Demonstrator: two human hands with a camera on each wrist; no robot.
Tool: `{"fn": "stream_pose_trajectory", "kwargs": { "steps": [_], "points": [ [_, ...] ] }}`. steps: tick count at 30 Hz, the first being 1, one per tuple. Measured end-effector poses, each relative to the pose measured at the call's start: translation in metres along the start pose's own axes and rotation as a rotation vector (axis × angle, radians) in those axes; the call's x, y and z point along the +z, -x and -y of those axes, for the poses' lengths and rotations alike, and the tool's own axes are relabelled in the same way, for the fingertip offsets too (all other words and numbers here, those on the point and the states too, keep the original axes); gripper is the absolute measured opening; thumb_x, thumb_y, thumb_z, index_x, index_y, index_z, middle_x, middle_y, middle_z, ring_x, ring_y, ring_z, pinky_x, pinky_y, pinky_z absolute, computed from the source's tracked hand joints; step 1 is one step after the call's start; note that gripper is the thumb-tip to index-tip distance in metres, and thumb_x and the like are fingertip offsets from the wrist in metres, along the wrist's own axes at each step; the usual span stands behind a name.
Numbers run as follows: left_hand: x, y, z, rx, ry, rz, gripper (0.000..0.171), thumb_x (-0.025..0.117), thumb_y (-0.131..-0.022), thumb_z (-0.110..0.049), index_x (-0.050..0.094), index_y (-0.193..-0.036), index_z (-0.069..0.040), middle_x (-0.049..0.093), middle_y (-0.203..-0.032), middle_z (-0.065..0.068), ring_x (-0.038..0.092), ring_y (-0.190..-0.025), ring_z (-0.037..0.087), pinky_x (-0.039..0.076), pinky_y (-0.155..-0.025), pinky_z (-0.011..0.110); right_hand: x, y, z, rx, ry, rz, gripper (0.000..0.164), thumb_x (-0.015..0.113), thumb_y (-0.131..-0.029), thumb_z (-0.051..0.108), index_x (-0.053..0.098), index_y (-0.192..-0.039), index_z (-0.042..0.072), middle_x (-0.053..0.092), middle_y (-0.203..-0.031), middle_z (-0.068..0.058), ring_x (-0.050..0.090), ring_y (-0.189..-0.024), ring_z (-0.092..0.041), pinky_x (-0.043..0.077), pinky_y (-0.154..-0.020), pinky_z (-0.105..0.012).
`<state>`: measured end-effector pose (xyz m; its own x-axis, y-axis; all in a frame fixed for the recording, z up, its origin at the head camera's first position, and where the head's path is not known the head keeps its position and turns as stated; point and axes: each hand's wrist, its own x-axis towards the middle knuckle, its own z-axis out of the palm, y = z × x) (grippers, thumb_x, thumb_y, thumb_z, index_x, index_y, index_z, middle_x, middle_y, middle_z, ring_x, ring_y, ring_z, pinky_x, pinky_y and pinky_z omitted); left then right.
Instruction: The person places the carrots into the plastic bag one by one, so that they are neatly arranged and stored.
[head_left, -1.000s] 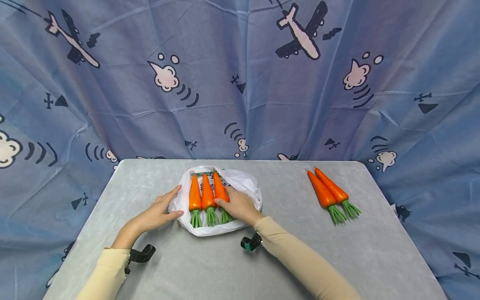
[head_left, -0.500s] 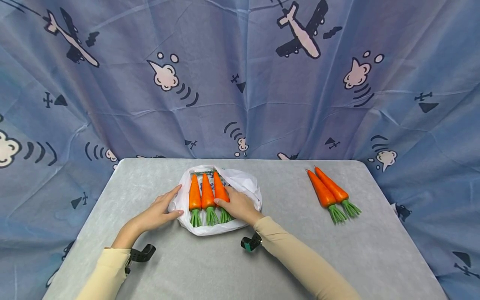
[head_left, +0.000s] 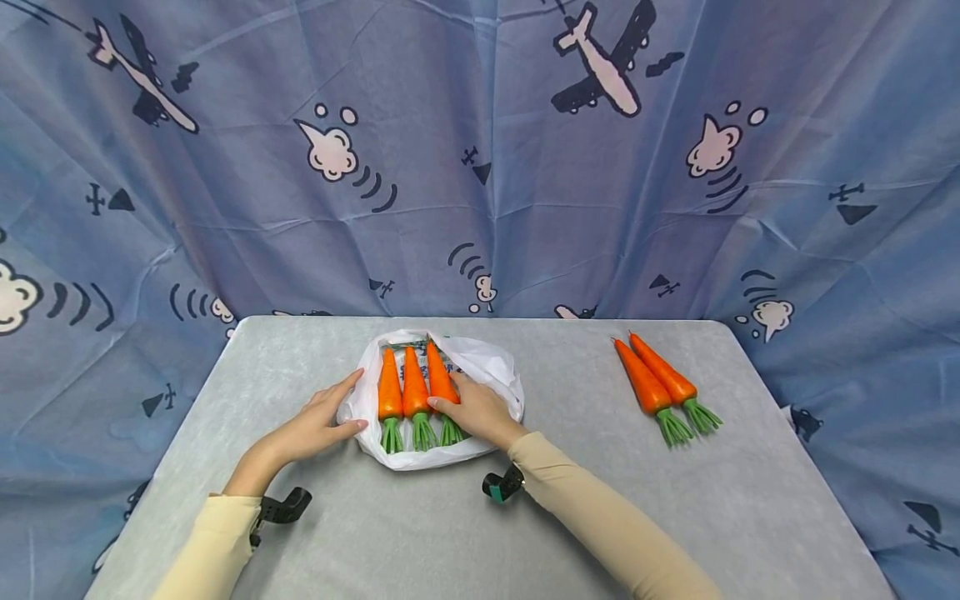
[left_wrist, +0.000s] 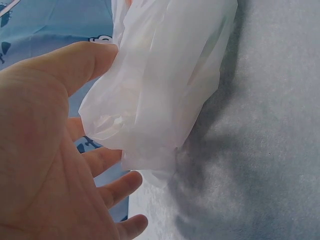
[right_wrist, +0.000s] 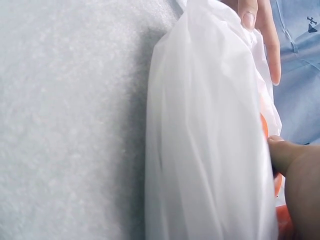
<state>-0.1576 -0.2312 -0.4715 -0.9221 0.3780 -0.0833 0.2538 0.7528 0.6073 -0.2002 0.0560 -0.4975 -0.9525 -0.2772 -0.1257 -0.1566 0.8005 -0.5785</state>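
A white plastic bag [head_left: 480, 360] lies spread on the table with three carrots in it, orange with green stem ends toward me. My left hand [head_left: 311, 429] rests at the bag's left side, fingers spread and nearly straight; in the left wrist view its thumb [left_wrist: 95, 60] touches the thin plastic. Inside the bag, my right hand [head_left: 483, 410] holds the rightmost carrot [head_left: 441, 375], thumb across its thick end and fingers along its right side. The middle carrot [head_left: 415, 385] and left carrot [head_left: 389, 387] lie beside it. The bag's wall [right_wrist: 205, 130] hides most of the carrots in the right wrist view.
Two more carrots [head_left: 643, 379] [head_left: 667, 371] lie side by side at the right of the grey table [head_left: 585, 475]. A blue curtain [head_left: 420, 167] printed with airplanes hangs behind the table's far edge.
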Motion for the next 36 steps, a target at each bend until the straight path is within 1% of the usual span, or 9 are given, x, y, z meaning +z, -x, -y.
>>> {"fn": "stream_pose_trajectory", "kwargs": {
  "steps": [8,15,27,36],
  "points": [
    [0.0,-0.0001,-0.0001,-0.008,0.003,0.004,0.083,0.063,-0.095,-0.04,0.019,-0.159,-0.012,0.029,-0.16,0.025,0.033,-0.141,0.051,0.029,-0.113,0.067,-0.0013,0.0005,0.0003,-0.002,0.008,0.001,0.075,0.059,-0.092,0.058,0.044,-0.149,0.011,0.059,-0.142,-0.013,0.061,-0.124,-0.033,0.049,-0.103,-0.05],
    [0.0003,0.0,0.0004,-0.005,0.001,0.002,0.083,0.063,-0.095,-0.041,0.019,-0.159,-0.012,0.029,-0.16,0.025,0.033,-0.141,0.051,0.029,-0.113,0.067,-0.0043,0.0015,0.0003,-0.005,0.008,0.01,0.076,0.058,-0.093,0.058,0.043,-0.149,0.009,0.058,-0.143,-0.014,0.06,-0.126,-0.034,0.049,-0.104,-0.05],
    [0.0004,-0.0002,0.0016,0.003,-0.009,-0.006,0.082,0.062,-0.096,-0.041,0.019,-0.159,-0.012,0.029,-0.159,0.026,0.032,-0.141,0.052,0.029,-0.113,0.067,-0.0033,0.0005,-0.0009,0.003,0.004,0.036,0.075,0.057,-0.094,0.057,0.041,-0.15,0.011,0.055,-0.147,-0.013,0.056,-0.131,-0.033,0.046,-0.108,-0.05],
    [0.0004,-0.0013,0.0012,0.003,0.004,-0.003,0.083,0.062,-0.096,-0.041,0.018,-0.159,-0.013,0.028,-0.16,0.026,0.032,-0.141,0.052,0.028,-0.113,0.068,-0.005,0.0008,-0.0014,-0.016,-0.02,0.053,0.074,0.055,-0.095,0.056,0.041,-0.15,0.009,0.054,-0.147,-0.015,0.056,-0.131,-0.035,0.046,-0.109,-0.05]
  ]
}}
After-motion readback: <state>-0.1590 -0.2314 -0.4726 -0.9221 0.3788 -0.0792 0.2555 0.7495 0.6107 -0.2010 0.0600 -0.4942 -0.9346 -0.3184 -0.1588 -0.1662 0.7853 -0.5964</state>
